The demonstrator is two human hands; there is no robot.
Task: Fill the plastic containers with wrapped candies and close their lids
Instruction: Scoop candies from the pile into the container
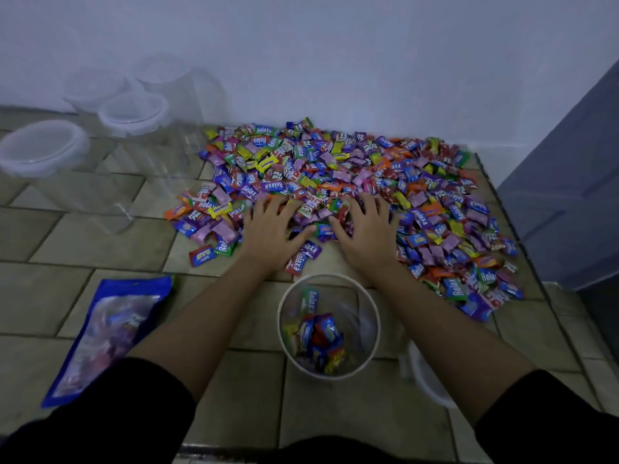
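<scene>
A wide heap of wrapped candies (368,182) in many colours covers the tiled surface at centre and right. My left hand (271,229) and my right hand (366,229) lie palm down on the heap's near edge, fingers spread over the wrappers, a small gap between them. Whether either hand grips any candy is hidden under the palms. Just in front of my wrists stands an open clear plastic container (375,333) with a few candies at its bottom. Its white lid (427,380) lies to the right, partly under my right forearm.
Several lidded clear containers stand at the back left: the nearest one (43,149), one behind it (134,112) and more by the wall. An opened blue candy bag (107,333) lies flat at the near left. A white wall bounds the back; a grey panel (569,195) rises on the right.
</scene>
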